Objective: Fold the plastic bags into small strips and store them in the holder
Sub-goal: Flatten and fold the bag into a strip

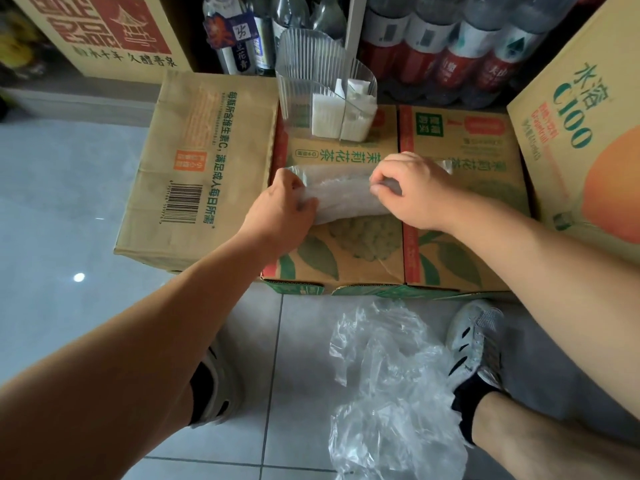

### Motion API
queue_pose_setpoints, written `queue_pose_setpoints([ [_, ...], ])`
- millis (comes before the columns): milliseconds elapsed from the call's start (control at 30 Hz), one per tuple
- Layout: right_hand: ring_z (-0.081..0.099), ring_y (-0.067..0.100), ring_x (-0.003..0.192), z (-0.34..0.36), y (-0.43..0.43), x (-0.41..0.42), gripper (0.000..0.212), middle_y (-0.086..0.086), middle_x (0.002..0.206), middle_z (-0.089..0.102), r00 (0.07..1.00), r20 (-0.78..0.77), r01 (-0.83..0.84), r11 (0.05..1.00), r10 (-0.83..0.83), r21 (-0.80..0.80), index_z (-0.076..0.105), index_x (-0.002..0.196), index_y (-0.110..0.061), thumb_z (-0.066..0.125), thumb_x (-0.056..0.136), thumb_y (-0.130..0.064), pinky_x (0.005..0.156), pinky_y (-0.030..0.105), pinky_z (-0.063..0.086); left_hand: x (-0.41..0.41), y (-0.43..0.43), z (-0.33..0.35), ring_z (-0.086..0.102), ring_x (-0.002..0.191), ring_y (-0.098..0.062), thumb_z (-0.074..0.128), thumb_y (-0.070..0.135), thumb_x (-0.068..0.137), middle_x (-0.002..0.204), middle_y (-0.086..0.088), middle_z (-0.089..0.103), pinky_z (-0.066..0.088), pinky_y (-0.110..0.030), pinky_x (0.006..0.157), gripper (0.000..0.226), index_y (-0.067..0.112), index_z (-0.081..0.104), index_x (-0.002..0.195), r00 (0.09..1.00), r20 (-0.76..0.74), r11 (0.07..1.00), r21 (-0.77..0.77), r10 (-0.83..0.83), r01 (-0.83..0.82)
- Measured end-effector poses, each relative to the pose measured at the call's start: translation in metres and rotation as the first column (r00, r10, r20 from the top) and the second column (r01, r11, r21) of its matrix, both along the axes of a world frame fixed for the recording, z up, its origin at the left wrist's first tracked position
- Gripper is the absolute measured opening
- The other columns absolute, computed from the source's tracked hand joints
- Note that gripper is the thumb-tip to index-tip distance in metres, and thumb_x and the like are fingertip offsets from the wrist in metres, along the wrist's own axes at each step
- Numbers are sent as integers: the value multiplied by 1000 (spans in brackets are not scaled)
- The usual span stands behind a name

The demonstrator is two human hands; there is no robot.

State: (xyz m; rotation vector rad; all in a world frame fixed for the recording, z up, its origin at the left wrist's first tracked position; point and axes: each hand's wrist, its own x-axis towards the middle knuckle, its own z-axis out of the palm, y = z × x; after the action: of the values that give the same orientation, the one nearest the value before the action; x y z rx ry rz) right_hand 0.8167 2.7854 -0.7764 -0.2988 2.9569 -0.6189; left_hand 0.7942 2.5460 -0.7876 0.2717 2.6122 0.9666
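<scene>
A clear plastic bag (343, 197), folded into a wide band, lies across the top of a printed cardboard box (346, 251). My left hand (282, 209) grips its left end with curled fingers. My right hand (412, 188) pinches its right part, and the bag's far end pokes out beyond the knuckles. Behind them on the same box stands a clear ribbed holder (322, 81) with two white folded bag strips (341, 116) inside at its right. A heap of loose clear bags (391, 386) lies on the floor tiles between my feet.
A plain brown box (194, 174) sits to the left, and an orange-printed box (588, 133) to the right. Behind them stand bottles (450, 46) and another box (104, 32). My shoes (474, 344) are on the grey tile floor.
</scene>
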Motion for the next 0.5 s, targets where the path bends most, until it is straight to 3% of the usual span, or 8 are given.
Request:
queue_pose_setpoints([
  [167, 57, 25, 92, -5, -5, -30, 8, 1, 102, 57, 993, 74, 88, 996, -87, -8, 61, 93, -22, 57, 99, -25, 81, 38, 48, -18, 6, 2, 58, 104, -38, 49, 28, 104, 123, -20, 61, 49, -44, 88, 28, 8, 46, 124, 994, 41, 994, -34, 103, -102],
  [367, 64, 22, 82, -16, 4, -46, 14, -7, 82, 64, 949, 144, 293, 954, -281, -69, 65, 78, -26, 71, 90, -31, 73, 33, 52, -30, 11, -2, 62, 109, -30, 65, 46, 95, 123, -9, 64, 48, -35, 89, 47, 13, 52, 126, 946, 17, 946, 23, 323, -323],
  [500, 64, 20, 83, -17, 12, -48, 16, -5, 83, 68, 936, 175, 325, 941, -305, -97, 67, 74, -27, 75, 87, -32, 75, 34, 51, -28, 6, -7, 70, 91, -23, 75, 48, 85, 104, 3, 68, 59, -44, 84, 44, 24, 51, 113, 918, 35, 905, 159, 395, -395],
])
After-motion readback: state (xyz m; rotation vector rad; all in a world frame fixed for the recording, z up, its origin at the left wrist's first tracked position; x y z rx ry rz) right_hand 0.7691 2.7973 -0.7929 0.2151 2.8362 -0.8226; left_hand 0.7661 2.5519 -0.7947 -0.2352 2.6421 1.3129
